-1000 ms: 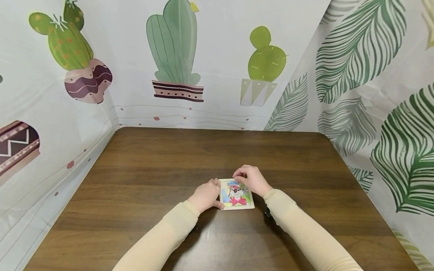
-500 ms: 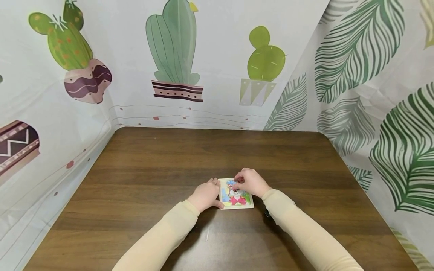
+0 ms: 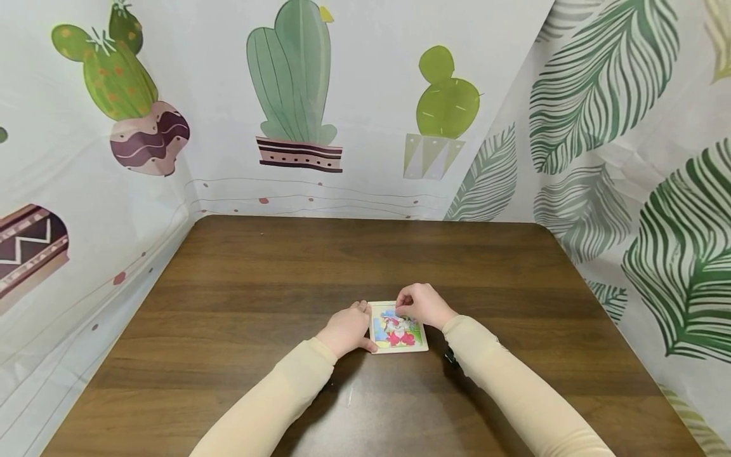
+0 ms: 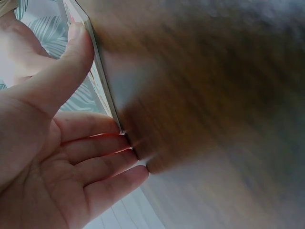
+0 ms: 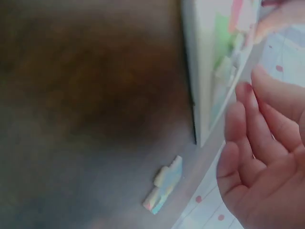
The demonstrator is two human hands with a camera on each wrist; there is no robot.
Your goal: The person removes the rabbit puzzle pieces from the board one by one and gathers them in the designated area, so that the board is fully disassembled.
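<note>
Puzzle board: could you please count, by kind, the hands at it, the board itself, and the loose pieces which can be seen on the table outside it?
Hands: 2, the left hand and the right hand
Puzzle board: 1
Loose puzzle piece visible on the table: 1
Total: 4
</note>
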